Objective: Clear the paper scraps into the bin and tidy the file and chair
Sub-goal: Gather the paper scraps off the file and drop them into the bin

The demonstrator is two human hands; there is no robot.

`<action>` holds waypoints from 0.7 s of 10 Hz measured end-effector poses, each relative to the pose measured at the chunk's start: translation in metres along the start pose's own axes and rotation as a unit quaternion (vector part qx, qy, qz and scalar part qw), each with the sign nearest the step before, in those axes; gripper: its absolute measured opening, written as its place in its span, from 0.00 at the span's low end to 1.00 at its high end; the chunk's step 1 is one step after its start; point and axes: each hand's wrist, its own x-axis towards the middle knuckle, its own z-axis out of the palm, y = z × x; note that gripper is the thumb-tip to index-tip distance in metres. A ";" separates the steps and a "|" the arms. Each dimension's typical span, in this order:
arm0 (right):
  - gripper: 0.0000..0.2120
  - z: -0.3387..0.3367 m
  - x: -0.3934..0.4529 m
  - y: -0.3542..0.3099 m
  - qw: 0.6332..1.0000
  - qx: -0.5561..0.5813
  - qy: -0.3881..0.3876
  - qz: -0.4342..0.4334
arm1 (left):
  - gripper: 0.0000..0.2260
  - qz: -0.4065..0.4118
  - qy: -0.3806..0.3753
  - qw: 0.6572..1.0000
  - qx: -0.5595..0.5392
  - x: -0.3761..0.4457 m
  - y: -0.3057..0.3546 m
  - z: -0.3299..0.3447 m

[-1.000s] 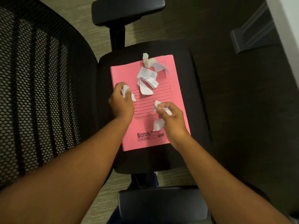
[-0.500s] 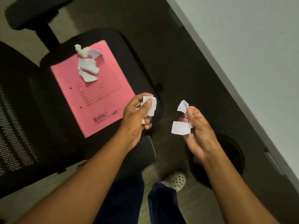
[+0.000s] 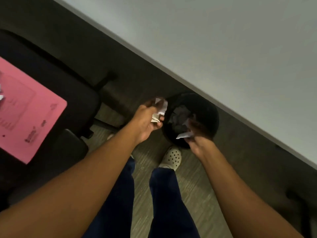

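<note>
**Both hands hold paper scraps at the bin**

The left hand is curled around a small bunch of white paper scraps, the fingers closed on them just beside the left rim of the black round bin. The right hand hangs over the bin's near side, its fingers pinched on another white scrap; motion blur hides the fingertips. Crumpled dark lining or waste shows inside the bin.

The bin stands on a grey-brown wood-grain floor, close against the base of a pale wall that runs diagonally across the view. The person's dark-trousered legs and a cream perforated clog stand just short of the bin.

At the left, the pink file lies flat on the black seat of the office chair, with a few white scraps at its far left edge, cut off by the frame. Open floor lies between chair and bin.
</note>
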 end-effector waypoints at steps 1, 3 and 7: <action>0.21 -0.021 0.037 0.001 0.998 0.048 0.023 0.015 | 0.07 -0.083 0.017 0.996 0.013 0.029 -0.044 0.025; 0.28 -0.055 0.086 -0.015 0.999 0.042 -0.004 0.015 | 0.17 -0.163 -0.011 0.983 0.085 0.082 -0.085 0.064; 0.26 -0.082 0.057 -0.010 0.999 -0.036 -0.018 -0.015 | 0.23 -0.183 -0.015 0.980 0.070 0.078 -0.068 0.061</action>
